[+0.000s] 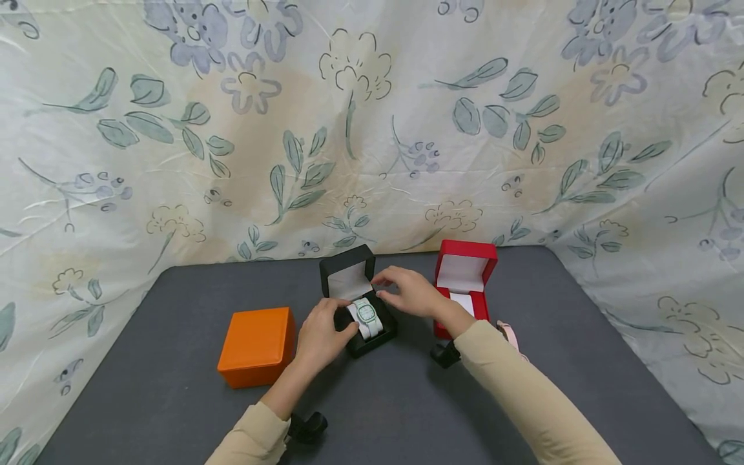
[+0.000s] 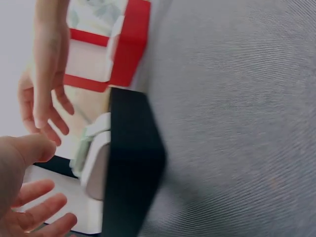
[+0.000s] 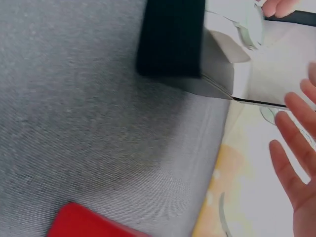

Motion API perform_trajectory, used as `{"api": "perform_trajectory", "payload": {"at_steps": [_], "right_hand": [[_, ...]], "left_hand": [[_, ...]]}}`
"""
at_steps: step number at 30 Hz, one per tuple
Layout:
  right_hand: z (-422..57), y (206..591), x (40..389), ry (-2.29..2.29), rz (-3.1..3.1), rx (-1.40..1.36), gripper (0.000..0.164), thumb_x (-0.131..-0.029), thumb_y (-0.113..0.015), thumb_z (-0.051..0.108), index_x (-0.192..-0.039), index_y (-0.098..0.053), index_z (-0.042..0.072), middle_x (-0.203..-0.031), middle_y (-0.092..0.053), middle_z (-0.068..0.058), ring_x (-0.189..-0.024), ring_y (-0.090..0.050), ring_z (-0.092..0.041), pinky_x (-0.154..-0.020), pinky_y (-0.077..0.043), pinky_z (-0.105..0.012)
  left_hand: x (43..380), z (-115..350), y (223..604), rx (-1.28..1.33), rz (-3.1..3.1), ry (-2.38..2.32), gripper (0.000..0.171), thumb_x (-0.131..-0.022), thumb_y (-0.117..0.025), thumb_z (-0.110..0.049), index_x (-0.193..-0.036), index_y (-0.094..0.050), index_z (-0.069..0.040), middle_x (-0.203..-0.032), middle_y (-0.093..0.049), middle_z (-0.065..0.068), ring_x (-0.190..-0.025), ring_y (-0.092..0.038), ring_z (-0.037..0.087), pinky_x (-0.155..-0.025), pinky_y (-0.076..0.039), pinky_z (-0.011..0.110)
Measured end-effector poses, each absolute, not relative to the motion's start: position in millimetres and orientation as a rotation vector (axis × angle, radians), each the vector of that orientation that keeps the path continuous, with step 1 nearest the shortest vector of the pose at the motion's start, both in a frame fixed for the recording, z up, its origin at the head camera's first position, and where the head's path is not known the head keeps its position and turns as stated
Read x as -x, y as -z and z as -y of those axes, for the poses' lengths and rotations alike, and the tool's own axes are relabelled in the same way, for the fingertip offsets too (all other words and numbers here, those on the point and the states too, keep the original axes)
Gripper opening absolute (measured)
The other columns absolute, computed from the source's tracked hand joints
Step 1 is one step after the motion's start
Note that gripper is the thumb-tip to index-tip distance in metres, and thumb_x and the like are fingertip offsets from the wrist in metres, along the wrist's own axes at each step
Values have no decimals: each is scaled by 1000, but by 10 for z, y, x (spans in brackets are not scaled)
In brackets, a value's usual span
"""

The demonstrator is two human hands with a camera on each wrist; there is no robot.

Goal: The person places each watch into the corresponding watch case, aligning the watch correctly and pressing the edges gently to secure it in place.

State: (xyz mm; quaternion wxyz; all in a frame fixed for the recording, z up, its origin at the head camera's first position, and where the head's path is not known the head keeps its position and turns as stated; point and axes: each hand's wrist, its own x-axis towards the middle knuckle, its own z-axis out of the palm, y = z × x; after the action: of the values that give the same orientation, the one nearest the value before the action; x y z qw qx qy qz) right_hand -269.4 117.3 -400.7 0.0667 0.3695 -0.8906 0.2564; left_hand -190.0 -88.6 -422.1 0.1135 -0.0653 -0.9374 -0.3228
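A black watch box stands with its lid raised, its white lining showing. Inside it sits a watch with a pale green case and white strap, wrapped around a white cushion. At the box's left side is my left hand, thumb and fingers spread; the left wrist view shows thumb and fingers apart. My right hand is by the right edge of the lid, fingers extended and spread in the right wrist view. Whether either hand touches the box cannot be told.
Left of the black box is a closed orange box. A red box with a raised lid and white cushion stands to the right, partly behind my right forearm. Beside it, a pink strap-like item shows past the sleeve. Floral cloth hangs behind the grey table.
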Motion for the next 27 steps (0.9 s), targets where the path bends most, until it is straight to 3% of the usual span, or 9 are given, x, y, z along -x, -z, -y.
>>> {"api": "perform_trajectory", "payload": {"at_steps": [7,11,16,21,27], "right_hand": [[-1173,3865,2745,-815,2574,-963,14,-87,-64,19,-99,-65,13,-95,-64,2,-87,-61,-11,-78,-51,-31],[-1142,3783,2773,-817,2531,-881,14,-87,-64,21,-99,-63,13,-94,-63,0,-86,-60,-13,-75,-51,-31],[-1082,3692,2810,-872,2579,-817,30,-90,-59,24,-116,-57,9,-108,-59,-6,-96,-60,-20,-83,-49,-35],[-1007,3624,2855,-926,2726,-804,49,-95,-51,28,-139,-40,11,-128,-50,-12,-108,-56,-25,-93,-44,-43],[-890,3564,2945,-946,2821,-828,48,-98,-42,29,-143,-34,12,-133,-49,-15,-115,-55,-26,-97,-41,-43]], "left_hand": [[1836,988,3978,256,2597,998,31,-78,-71,-25,-106,-66,-12,-100,-64,4,-90,-60,23,-72,-49,38],[1865,1035,3865,260,2483,1009,25,-79,-71,-23,-101,-67,-12,-96,-65,4,-85,-62,21,-71,-51,35],[1946,1076,3779,192,2391,1041,26,-80,-70,-25,-102,-66,-12,-98,-64,7,-82,-62,22,-71,-52,37],[2044,1087,3745,36,2490,1059,44,-85,-62,-39,-119,-57,-11,-116,-56,8,-93,-60,24,-76,-48,43],[2182,1100,3720,-73,2586,1078,55,-90,-50,-48,-129,-51,-10,-122,-55,11,-93,-59,27,-82,-45,48]]}}
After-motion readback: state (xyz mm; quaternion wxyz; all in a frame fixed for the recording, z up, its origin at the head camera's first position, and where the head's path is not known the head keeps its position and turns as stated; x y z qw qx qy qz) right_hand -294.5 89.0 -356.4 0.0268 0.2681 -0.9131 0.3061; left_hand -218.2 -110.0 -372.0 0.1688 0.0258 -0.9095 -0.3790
